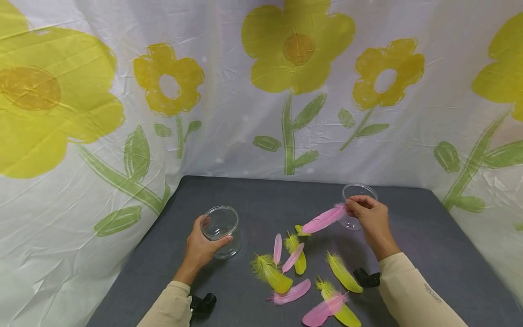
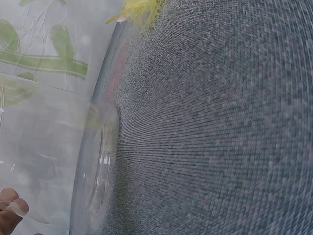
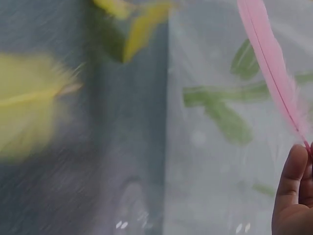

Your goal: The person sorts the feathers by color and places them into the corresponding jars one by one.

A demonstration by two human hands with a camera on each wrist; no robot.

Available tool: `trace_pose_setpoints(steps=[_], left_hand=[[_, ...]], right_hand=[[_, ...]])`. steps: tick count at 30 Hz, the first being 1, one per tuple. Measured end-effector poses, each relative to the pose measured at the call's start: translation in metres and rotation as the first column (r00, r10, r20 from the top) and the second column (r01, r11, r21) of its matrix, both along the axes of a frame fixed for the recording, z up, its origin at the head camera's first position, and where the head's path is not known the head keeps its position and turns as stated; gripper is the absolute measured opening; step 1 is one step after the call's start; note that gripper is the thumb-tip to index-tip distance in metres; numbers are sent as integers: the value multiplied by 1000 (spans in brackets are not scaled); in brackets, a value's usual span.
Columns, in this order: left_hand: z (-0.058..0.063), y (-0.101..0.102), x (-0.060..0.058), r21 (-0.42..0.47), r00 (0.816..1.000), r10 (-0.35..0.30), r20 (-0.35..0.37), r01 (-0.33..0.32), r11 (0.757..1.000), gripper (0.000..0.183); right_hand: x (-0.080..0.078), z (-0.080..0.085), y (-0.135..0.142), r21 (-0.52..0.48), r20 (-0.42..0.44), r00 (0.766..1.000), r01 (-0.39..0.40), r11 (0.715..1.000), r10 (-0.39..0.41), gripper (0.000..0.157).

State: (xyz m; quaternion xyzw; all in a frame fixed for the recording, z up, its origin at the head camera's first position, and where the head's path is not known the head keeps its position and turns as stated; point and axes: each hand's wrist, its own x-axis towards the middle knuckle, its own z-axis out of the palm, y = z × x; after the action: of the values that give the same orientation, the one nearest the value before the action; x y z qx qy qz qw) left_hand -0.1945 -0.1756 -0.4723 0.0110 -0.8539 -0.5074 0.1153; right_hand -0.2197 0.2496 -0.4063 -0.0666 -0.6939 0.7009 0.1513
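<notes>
My left hand (image 1: 201, 243) grips a clear plastic cup (image 1: 222, 225) around its side, at the left of the table; in the left wrist view the cup's base (image 2: 100, 171) shows near the dark cloth. Between thumb and fingertips, my right hand (image 1: 369, 218) pinches a pink feather (image 1: 324, 220) by its quill end, the vane pointing left above the table. The right wrist view has the same pink feather (image 3: 269, 58) rising from the fingertips. Partly hidden behind the right hand stands a second clear cup (image 1: 354, 190).
Several feathers lie between the hands, among them a yellow feather (image 1: 343, 272) and a pink feather (image 1: 292, 293). Another pink feather (image 1: 323, 311) crosses a yellow one near the front. A flower-printed white curtain (image 1: 229, 136) borders the dark table (image 1: 261, 195).
</notes>
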Motion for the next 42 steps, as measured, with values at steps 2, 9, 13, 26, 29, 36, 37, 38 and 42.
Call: trace_pose_setpoints(steps=[2,9,13,26,29,36,37,38,42], left_hand=[[0,0,0,-2,1000,2,-3,-2,1000,105],[-1,-1,-1,-10,1000,7,2,-7,1000,104],[-1,-1,0,-3,1000,3,1,-3,1000,105],[-1,-2,0,-2,1000,9,-1,-9,1000,105],[-1,-2,0,-3,1000,11,-6,-11,1000,105],[-2,-3,0,-13,1000,10,-1,-10,1000,105],[-2,-2,0,-13,1000,9,1,-9,1000,105],[-2,-2,0,-12,1000,7,0,-7,1000,105],[-1,-2,0,-11,1000,7,-2,-7,1000,106]], right_hand=[[-4,6,-8,-37,-20,1000,-17,999,16,15],[-14,21,-37,-58,-82,993,-92,994,88,12],[-20,27,-53,-36,-95,990,-108,994,104,17],[-35,40,-114,-32,-144,981,-133,991,127,5],[-39,42,-129,-28,-165,977,-143,989,137,3],[-42,42,-162,-19,-179,965,-196,980,189,9],[-42,42,-165,-22,-181,964,-201,979,194,9],[-42,42,-169,-24,-182,963,-205,978,198,10],[-44,39,-183,6,-189,964,-191,982,188,12]])
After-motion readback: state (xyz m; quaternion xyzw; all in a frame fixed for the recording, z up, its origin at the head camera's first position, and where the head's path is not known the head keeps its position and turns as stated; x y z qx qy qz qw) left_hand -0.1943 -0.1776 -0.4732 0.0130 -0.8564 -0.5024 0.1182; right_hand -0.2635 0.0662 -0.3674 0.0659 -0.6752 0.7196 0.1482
